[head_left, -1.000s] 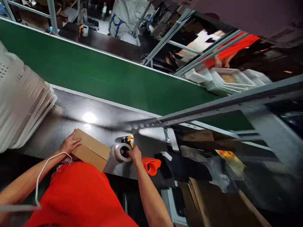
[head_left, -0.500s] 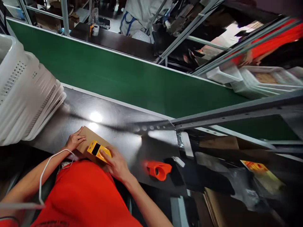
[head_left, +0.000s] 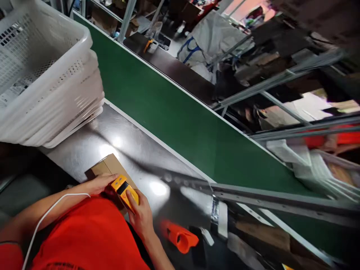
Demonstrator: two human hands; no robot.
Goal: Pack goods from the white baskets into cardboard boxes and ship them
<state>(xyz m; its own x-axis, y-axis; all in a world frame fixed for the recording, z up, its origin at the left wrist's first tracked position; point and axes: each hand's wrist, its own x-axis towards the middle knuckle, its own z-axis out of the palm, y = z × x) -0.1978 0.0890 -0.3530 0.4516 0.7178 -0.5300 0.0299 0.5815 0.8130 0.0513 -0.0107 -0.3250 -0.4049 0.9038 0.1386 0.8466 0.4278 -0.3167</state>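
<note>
Yellow plastic tape dispenser (head_left: 126, 190), boxy with a black band across its top, is gripped in the right hand (head_left: 140, 213); fingers wrapped round its body, thumb pressed along the top. It's held over the brown carton (head_left: 112, 163) at the counter's near edge; contact between dispenser and board can't be told.

Carton is matte cardboard, rectangular, set skewed, with a thin straight seam on the top face. Left hand (head_left: 102, 182) is laid on the carton, fingers close together and stretched toward the dispenser's front end; whether anything is pinched by them can't be told.

Counter (head_left: 118, 123) is smooth sheet metal, finely scuffed, with glossy light patches. White plastic baskets (head_left: 67, 86), slotted walls and rounded corners, are nested at its left end. Its far edge is bordered by a white strip, with a flat green conveyor belt (head_left: 168, 108) beyond. Orange plastic piece (head_left: 181, 237), with a round opening, is placed further right near the near edge, partly blurred. Far-right corner is crossed by a punched metal rail (head_left: 253, 199).
</note>
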